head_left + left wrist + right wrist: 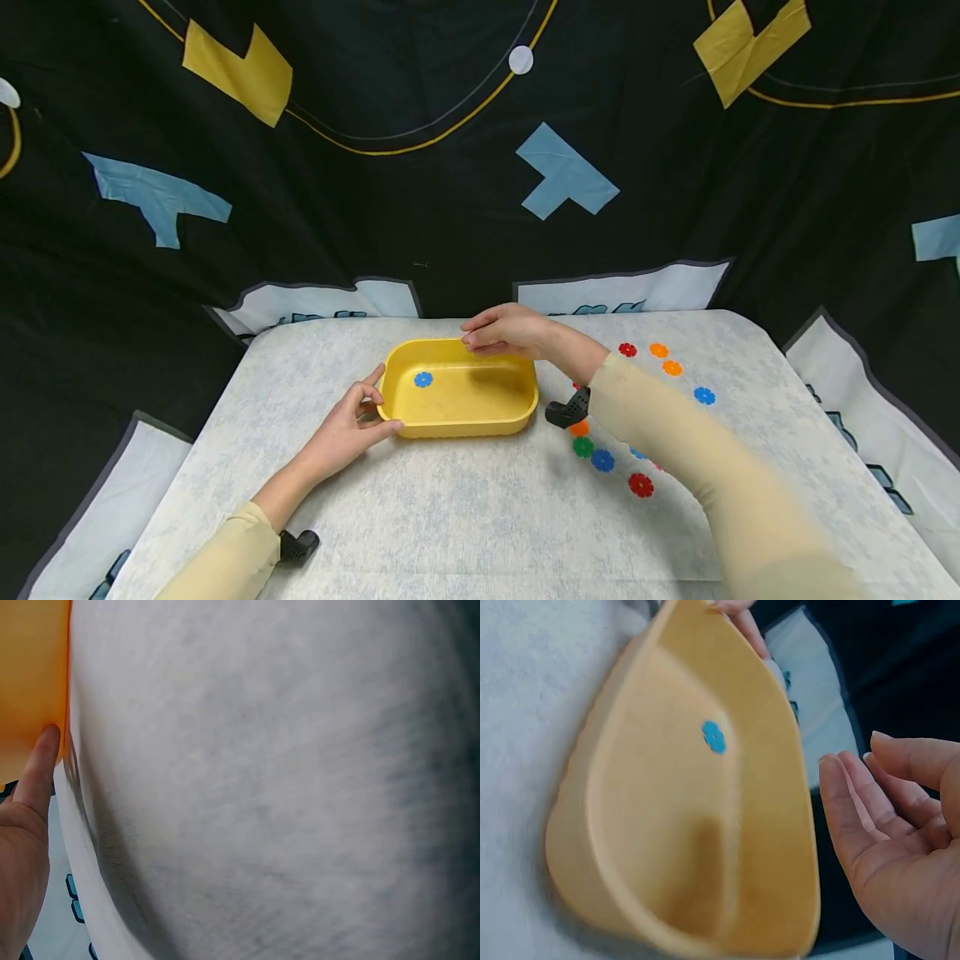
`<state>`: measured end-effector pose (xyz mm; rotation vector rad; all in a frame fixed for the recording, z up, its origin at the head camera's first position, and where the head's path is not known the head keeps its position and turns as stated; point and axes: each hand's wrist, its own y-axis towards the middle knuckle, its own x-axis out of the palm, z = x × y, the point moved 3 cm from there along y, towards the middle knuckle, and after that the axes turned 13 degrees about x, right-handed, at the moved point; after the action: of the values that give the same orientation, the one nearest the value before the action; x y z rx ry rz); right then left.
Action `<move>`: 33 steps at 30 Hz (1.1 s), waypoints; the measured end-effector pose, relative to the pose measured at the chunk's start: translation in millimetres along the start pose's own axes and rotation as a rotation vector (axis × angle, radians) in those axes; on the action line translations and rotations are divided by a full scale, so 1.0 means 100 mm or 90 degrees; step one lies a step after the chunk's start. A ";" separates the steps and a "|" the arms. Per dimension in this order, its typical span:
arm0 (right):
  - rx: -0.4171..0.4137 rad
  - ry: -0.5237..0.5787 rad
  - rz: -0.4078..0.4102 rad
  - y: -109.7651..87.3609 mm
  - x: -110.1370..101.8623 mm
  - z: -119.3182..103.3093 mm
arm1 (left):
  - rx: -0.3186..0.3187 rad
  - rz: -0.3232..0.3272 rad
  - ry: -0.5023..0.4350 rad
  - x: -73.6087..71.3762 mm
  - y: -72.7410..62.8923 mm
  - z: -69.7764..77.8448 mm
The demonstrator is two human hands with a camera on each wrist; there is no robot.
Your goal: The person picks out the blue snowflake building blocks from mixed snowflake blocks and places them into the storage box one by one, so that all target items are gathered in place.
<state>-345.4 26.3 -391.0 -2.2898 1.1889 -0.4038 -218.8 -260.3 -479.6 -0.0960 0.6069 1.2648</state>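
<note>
A yellow plastic tray sits on the white table cover, with one blue flower disc lying in its left half. My left hand grips the tray's near left corner, thumb on the front wall and fingers at the left rim. In the left wrist view the thumb presses the tray wall. My right hand hovers just above the tray's far rim, fingers straight and empty. The right wrist view shows that hand with open palm beside the tray and the blue disc.
Several flower discs lie right of the tray: red, orange, blue, green, another red. My right forearm crosses above them. The white table cover ends against a black patterned backdrop.
</note>
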 end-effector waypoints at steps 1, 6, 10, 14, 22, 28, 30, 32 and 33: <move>0.001 -0.001 0.003 -0.04 -0.05 0.01 | 0.002 -0.002 0.000 0.00 0.00 0.00; -0.001 -0.013 0.029 -0.19 -0.33 0.06 | 0.010 -0.003 -0.012 0.00 -0.01 0.00; 0.004 0.003 0.054 -0.32 -0.57 0.17 | 0.012 -0.004 -0.022 0.00 -0.03 -0.01; 0.004 0.035 0.078 -0.43 -0.82 0.33 | 0.009 -0.002 -0.022 0.00 -0.02 -0.01; -0.012 0.080 0.086 -0.67 -1.27 0.61 | 0.008 0.000 -0.018 0.00 -0.01 0.00; -0.035 0.063 0.095 -0.89 -1.53 0.73 | 0.001 -0.001 -0.009 0.00 -0.01 0.00; -0.041 0.047 0.106 -0.95 -1.60 0.75 | 0.003 -0.002 -0.006 0.00 -0.01 0.00; -0.047 0.022 0.122 -1.01 -1.65 0.79 | 0.008 -0.004 -0.004 0.01 -0.01 0.00; -0.049 0.010 0.131 -1.04 -1.68 0.81 | 0.008 -0.003 -0.005 0.01 -0.01 -0.01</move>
<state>-333.0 238.8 -401.2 -2.2026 1.4539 -0.3047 -217.6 -260.4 -480.8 -0.0822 0.6072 1.2567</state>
